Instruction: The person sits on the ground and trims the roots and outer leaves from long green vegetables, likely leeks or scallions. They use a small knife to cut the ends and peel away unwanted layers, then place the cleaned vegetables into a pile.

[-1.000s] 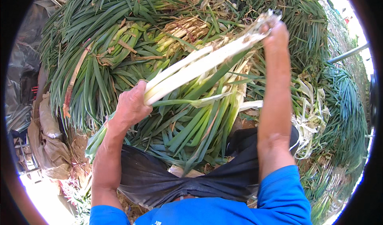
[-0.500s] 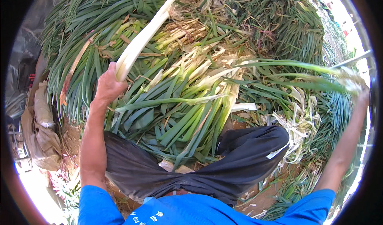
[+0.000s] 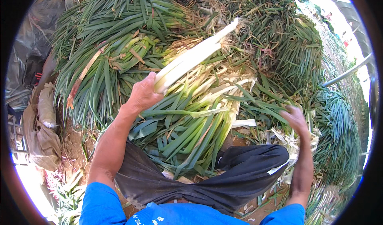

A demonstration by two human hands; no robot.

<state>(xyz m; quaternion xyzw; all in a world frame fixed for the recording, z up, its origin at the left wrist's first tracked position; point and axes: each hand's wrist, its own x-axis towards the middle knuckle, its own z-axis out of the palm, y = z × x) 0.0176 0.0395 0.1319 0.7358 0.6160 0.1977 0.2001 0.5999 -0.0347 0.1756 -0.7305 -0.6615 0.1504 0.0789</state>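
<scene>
My left hand (image 3: 145, 92) is closed round a couple of thick white green onion stalks (image 3: 189, 62). They slant up to the right, root ends uppermost. The leaf ends below the fist are hard to tell from the loose pile (image 3: 187, 133) of green onions and leaves in front of my lap. To the right, my right hand (image 3: 295, 119) hangs above peeled leaves with its fingers apart, slightly blurred. Nothing shows in it. Pale stripped skins (image 3: 281, 139) lie under that hand, beside my knee.
Large heaps of green onions rise at the far left (image 3: 107, 21) and far right (image 3: 297, 45). Another bundle (image 3: 337, 133) lies along the right side. A grey metal pole (image 3: 347, 70) juts in from the right. Brown sacking (image 3: 46, 125) lies at the left edge.
The right hand has let go of the leafy green onion stalk it held far right and come back toward the middle. The left hand has moved right with its white stalks, which now tilt lower.
</scene>
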